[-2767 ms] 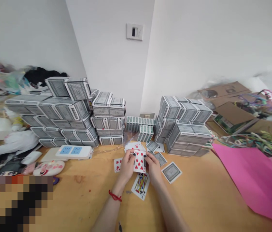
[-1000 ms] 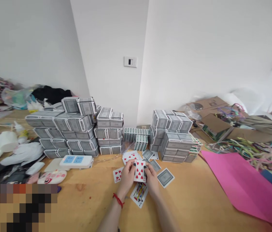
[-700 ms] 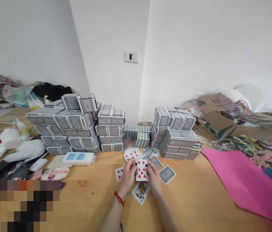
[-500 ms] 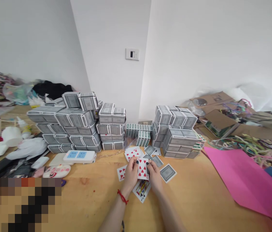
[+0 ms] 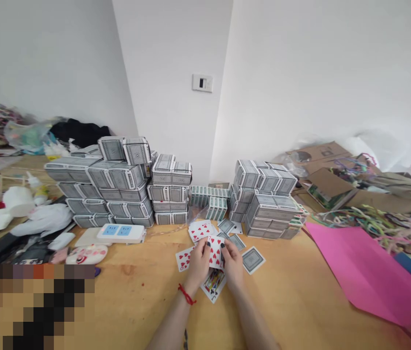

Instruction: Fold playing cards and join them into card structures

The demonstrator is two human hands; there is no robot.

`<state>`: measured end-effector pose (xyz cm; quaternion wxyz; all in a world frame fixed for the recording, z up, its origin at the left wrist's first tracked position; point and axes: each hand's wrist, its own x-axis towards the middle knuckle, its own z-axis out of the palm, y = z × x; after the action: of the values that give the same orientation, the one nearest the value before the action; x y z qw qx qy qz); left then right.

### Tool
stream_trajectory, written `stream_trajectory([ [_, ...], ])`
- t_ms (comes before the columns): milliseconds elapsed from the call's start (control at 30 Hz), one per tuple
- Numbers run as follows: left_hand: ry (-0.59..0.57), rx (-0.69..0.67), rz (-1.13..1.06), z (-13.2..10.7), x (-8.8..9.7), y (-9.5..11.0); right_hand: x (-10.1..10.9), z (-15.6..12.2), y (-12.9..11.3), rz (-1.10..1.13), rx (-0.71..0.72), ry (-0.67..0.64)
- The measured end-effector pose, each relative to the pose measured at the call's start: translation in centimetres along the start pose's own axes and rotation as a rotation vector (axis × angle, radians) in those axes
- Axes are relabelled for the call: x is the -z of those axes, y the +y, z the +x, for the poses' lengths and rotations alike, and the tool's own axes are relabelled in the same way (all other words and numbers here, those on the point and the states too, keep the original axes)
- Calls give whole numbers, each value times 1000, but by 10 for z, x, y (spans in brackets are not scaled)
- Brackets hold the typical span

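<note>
Between both hands is a seven of hearts playing card (image 5: pixel 215 253), face toward me. My left hand (image 5: pixel 200 262) pinches its left edge, thumb on the face; my right hand (image 5: pixel 232 257) pinches the right edge the same way. Whether other cards lie behind it is hidden. Under the hands a jack of clubs (image 5: pixel 213 288) lies face up on the table. A hearts card (image 5: pixel 183 259) sits partly beneath my left hand, and more hearts cards (image 5: pixel 201 229) lie beyond. To the right of my right hand rests a face-down card (image 5: pixel 254 260) with a grey patterned back.
Blocks built of grey-backed cards are stacked at the left (image 5: pixel 116 194) and right (image 5: pixel 273 209). Green-edged blocks (image 5: pixel 216 208) stand between them. A white device with blue panels (image 5: pixel 121 233) lies left. Pink paper (image 5: pixel 369 277), pipe cleaners (image 5: pixel 376 223) and cardboard boxes (image 5: pixel 331 184) lie right.
Both hands keep their pinch on the seven of hearts, which has shifted only slightly. The whole view has moved a little; the cards on the table look the same.
</note>
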<state>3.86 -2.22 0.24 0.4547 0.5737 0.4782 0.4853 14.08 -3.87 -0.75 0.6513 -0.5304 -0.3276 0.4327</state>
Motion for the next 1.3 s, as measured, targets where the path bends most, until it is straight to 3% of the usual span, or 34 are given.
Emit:
stream_trajectory([
  [267, -24, 69, -140, 0, 0, -9, -1, 1, 1, 141, -107, -51],
  [467, -88, 160, -214, 5, 2, -4, -3, 1, 2, 163, -105, -84],
  [700, 22, 28, 5, 1, -1, -4, -2, 1, 7, -37, 10, -41],
  [1067, -4, 3, -105, 6, 3, -14, -4, 0, 6, -94, 69, -73],
  [1300, -5, 29, -194, 6, 3, -9, -4, -1, 0, -21, -7, -78],
])
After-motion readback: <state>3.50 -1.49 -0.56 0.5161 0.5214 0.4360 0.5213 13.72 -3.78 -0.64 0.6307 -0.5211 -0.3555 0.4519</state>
